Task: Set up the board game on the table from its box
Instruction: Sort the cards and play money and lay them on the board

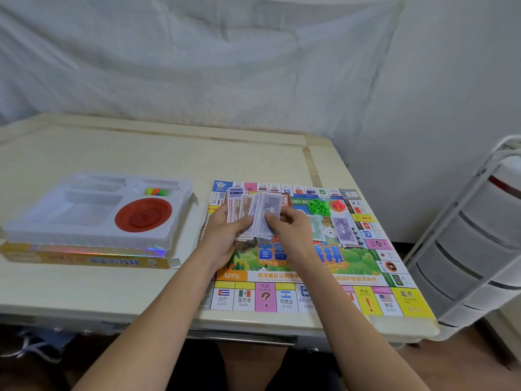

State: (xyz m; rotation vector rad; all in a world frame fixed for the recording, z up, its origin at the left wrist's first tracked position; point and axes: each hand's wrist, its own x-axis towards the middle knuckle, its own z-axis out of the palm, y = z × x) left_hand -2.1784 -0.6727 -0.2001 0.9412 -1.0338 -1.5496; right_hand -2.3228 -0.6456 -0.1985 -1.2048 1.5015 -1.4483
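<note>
The colourful game board (307, 277) lies flat on the right part of the table. Over its upper left area my left hand (225, 235) holds a fanned stack of play money (253, 213). My right hand (290, 230) pinches the purple notes at the front of that fan. On the board lie a purple note pile (342, 228), a greenish note (317, 228), a heap of green houses (318, 206) and a few red pieces (337, 205). The clear plastic tray (84, 215) sits on the yellow box (84, 258) at the left, holding a red dish (143, 214) and small coloured pawns (156, 191).
The cream table (141, 153) backs onto a white sheet-covered wall. A white drawer cart (479, 235) stands close to the table's right side. The board's near edge reaches the table's front edge.
</note>
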